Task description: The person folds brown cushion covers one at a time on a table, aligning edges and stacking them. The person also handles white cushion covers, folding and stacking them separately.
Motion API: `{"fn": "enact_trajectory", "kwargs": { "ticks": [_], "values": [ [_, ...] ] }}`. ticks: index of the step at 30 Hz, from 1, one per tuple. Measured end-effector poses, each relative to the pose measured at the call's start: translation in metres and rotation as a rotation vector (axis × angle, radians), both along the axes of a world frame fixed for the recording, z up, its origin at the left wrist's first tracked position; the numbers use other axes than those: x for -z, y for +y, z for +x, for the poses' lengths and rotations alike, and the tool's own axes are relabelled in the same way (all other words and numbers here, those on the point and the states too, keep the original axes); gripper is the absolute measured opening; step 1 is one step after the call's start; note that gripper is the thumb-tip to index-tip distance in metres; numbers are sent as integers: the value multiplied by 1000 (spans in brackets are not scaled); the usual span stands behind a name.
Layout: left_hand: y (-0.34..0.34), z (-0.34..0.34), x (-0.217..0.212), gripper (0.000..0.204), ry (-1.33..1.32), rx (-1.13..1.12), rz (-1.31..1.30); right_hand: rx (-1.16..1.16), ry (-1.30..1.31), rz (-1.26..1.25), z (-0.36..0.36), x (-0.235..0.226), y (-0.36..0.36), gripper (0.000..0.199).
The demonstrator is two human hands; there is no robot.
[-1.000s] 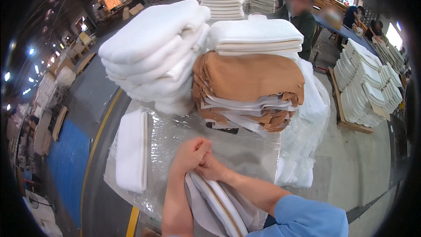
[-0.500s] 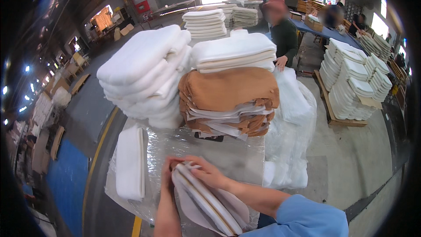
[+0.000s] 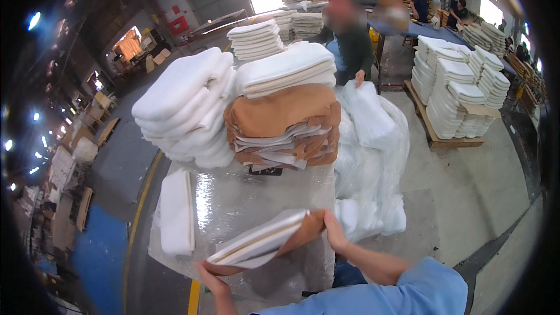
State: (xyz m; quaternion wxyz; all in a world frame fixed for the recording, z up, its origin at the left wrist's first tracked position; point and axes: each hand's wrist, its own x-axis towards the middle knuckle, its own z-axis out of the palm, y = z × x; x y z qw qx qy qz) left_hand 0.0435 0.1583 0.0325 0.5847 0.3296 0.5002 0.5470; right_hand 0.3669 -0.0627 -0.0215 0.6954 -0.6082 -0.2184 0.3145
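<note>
Between my hands, above the near part of the table, is a white layered foam pad (image 3: 259,240) with a brown fabric cover (image 3: 304,234) along its underside and right end. My left hand (image 3: 211,280) is closed on the cover's lower left end. At the upper right end, my right hand (image 3: 335,234) pinches the brown fabric. The pad's layers show edge-on and the piece tilts up to the right. A single folded white pad (image 3: 177,213) lies to the left. Beyond the held piece sits a stack of brown fabric covers (image 3: 284,111) with pale undersides.
The table (image 3: 233,198) has a shiny plastic surface. Tall white pads (image 3: 181,96) and another pad stack (image 3: 286,70) stand at its far side. Plastic-wrapped white bundles (image 3: 373,157) flank its right. A co-worker (image 3: 353,52) in a red hat touches them. Palletized pads (image 3: 455,90) stand farther right.
The padded piece has swung from pointing away from me to lying crosswise. My right hand has moved right to its far end, my left hand down to the near left end.
</note>
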Motion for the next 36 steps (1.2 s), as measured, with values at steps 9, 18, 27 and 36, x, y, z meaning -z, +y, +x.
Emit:
{"fn": "enact_trajectory", "kwargs": {
  "ticks": [9,18,27,36],
  "values": [
    [-146,-80,13,56,717,561,441,-24,167,295,39,-54,160,53],
    [-178,-12,4,112,594,847,343,-44,251,166,46,-43,191,53],
    [-126,18,-13,82,289,1122,328,-92,-497,-323,36,-87,135,63],
    [-5,170,-40,65,311,911,537,-165,-400,-392,46,-111,156,31]
  ]
}}
